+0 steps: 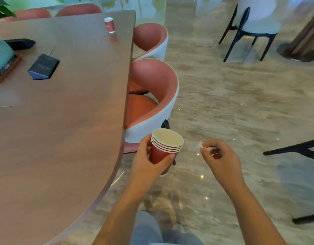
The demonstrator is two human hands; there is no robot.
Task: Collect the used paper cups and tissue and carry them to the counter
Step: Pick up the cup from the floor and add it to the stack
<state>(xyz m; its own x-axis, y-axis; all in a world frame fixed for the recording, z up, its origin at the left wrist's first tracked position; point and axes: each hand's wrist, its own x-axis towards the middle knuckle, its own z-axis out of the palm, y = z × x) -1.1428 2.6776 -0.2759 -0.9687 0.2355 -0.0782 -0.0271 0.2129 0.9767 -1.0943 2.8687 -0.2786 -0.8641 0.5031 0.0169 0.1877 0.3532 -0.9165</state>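
Pale marbled floor (241, 103) beside a brown wooden table (64, 121) at left; at lower centre, left hand (145, 161) wrapped round a nested stack of red paper cups (166, 147), right hand (219, 156) pinching crumpled white tissue (200, 145) just right; lone red paper cup (109, 25) upright on the tabletop, upper centre.

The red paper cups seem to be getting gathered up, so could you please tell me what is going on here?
A person is standing beside a long wooden table, clearing up. Their left hand grips a stack of red paper cups nested together, and their right hand pinches a small white tissue. Both hands are out over the floor, off the table's edge. One more red cup stands upright near the table's far end, not yet collected.
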